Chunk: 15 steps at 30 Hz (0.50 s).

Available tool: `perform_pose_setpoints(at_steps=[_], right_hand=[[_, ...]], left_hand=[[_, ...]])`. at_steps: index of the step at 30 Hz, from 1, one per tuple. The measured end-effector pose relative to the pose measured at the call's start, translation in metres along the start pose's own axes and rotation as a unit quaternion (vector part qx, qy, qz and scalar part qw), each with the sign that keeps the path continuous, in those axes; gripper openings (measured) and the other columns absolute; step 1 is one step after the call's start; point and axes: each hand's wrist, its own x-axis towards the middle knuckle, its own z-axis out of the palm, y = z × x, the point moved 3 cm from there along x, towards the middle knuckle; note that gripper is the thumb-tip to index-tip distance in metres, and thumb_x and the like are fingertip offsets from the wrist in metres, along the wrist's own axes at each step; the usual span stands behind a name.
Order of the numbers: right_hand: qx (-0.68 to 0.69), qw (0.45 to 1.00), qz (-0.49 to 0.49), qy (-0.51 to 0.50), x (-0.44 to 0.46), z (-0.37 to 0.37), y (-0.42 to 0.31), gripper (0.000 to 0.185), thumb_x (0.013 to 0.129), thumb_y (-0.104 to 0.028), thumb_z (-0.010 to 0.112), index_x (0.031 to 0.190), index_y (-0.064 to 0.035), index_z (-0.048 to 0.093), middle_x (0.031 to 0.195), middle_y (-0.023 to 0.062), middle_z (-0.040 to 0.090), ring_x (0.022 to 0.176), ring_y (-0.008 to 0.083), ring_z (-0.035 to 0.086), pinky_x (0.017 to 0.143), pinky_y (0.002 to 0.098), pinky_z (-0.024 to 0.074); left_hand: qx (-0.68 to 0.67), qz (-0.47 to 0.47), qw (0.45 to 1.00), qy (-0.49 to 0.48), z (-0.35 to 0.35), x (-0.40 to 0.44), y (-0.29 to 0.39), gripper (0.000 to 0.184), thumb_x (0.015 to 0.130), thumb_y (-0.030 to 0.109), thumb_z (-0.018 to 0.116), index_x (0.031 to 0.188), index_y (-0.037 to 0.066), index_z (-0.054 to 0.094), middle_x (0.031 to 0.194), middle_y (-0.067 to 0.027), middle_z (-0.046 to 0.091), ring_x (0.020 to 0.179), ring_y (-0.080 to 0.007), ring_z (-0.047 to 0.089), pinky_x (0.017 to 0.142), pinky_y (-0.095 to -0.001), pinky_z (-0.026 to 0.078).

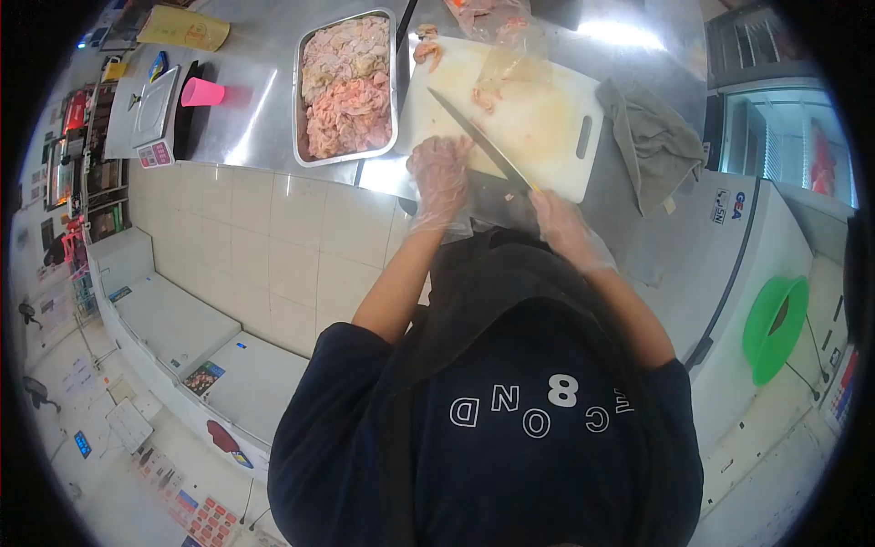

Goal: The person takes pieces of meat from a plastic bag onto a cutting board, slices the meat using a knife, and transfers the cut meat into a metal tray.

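A knife (483, 141) lies slanted over the white cutting board (565, 96), its handle in my right hand (563, 223), which wears a clear plastic glove. My left hand (441, 173), gloved too, is at the board's lower left edge with its fingers curled; a bit of pink meat shows by the fingertips. Small meat pieces (427, 50) sit at the board's upper left corner, and a scrap (485, 98) lies near the middle. Left of the board stands a metal tray (395, 91) full of chopped pink meat (346, 114).
A grey cloth (649, 146) rests at the board's right. A plastic bag (497, 18) with meat is beyond the board. Further left are a pink cup (202, 92), a scale (157, 108) and a yellow packet (185, 28). A green basin (775, 330) is at the far right.
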Motion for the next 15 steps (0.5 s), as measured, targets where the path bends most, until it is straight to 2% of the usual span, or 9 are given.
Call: perform_pose_setpoints(at_steps=[1,3,5,7,9,13,15], right_hand=[[0.029,0.990,0.124,-0.059,-0.010,-0.012,-0.001,0.039,0.110,-0.034,0.042,0.129,-0.0016,0.053,0.110,0.0271,0.064,0.099,0.0487,0.063,0.081,0.0603,0.0501],[0.059,0.960,0.250,-0.113,-0.015,-0.037,-0.005,0.048,0.111,-0.045,0.040,0.126,-0.0025,0.055,0.107,0.0325,0.067,0.099,0.0533,0.064,0.084,0.0616,0.0508],[0.097,0.920,0.368,-0.093,-0.008,-0.061,-0.013,0.045,0.110,-0.045,0.041,0.117,-0.0040,0.058,0.102,0.0325,0.067,0.099,0.0546,0.063,0.082,0.0632,0.0490],[0.102,0.919,0.375,-0.067,-0.005,-0.068,-0.008,0.045,0.110,-0.045,0.041,0.113,-0.0033,0.059,0.098,0.0327,0.067,0.098,0.0549,0.062,0.082,0.0634,0.0481],[0.109,0.917,0.380,-0.049,-0.004,-0.068,0.000,0.045,0.110,-0.044,0.042,0.109,-0.0026,0.060,0.095,0.0329,0.067,0.097,0.0552,0.062,0.081,0.0636,0.0472],[0.124,0.927,0.352,-0.032,-0.006,-0.066,-0.005,0.042,0.111,-0.041,0.043,0.103,-0.0018,0.058,0.089,0.0326,0.066,0.091,0.0552,0.061,0.077,0.0636,0.0460],[0.129,0.930,0.344,-0.026,-0.002,-0.070,-0.007,0.040,0.111,-0.039,0.044,0.102,-0.0017,0.058,0.088,0.0322,0.065,0.088,0.0547,0.061,0.075,0.0632,0.0461]], left_hand=[[-0.001,0.002,1.000,0.001,0.000,0.002,-0.003,0.018,0.097,0.024,0.059,0.100,0.007,0.067,0.101,-0.0145,0.063,0.100,-0.0354,0.060,0.087,-0.0522,0.042],[0.000,0.012,1.000,-0.013,0.004,0.006,-0.004,0.021,0.100,0.027,0.059,0.098,0.007,0.067,0.099,-0.0156,0.065,0.097,-0.0361,0.061,0.086,-0.0519,0.043],[-0.028,0.007,0.999,-0.019,0.006,0.016,0.000,0.024,0.100,0.028,0.060,0.100,0.005,0.066,0.098,-0.0183,0.067,0.096,-0.0386,0.063,0.084,-0.0531,0.045],[-0.054,0.001,0.998,-0.024,0.002,0.031,0.012,0.027,0.101,0.030,0.061,0.103,0.004,0.065,0.097,-0.0209,0.068,0.094,-0.0412,0.064,0.081,-0.0542,0.046],[-0.202,-0.075,0.971,-0.108,0.007,0.042,0.019,0.027,0.102,0.031,0.060,0.103,0.004,0.065,0.098,-0.0176,0.069,0.098,-0.0380,0.065,0.085,-0.0527,0.047],[-0.191,-0.037,0.978,-0.076,0.011,0.044,0.021,0.027,0.101,0.027,0.062,0.112,0.003,0.063,0.100,-0.0179,0.070,0.102,-0.0401,0.065,0.087,-0.0542,0.048],[-0.036,0.052,0.996,-0.070,0.006,0.039,0.019,0.030,0.097,0.022,0.066,0.118,0.002,0.060,0.103,-0.0202,0.069,0.104,-0.0423,0.064,0.091,-0.0547,0.048]])
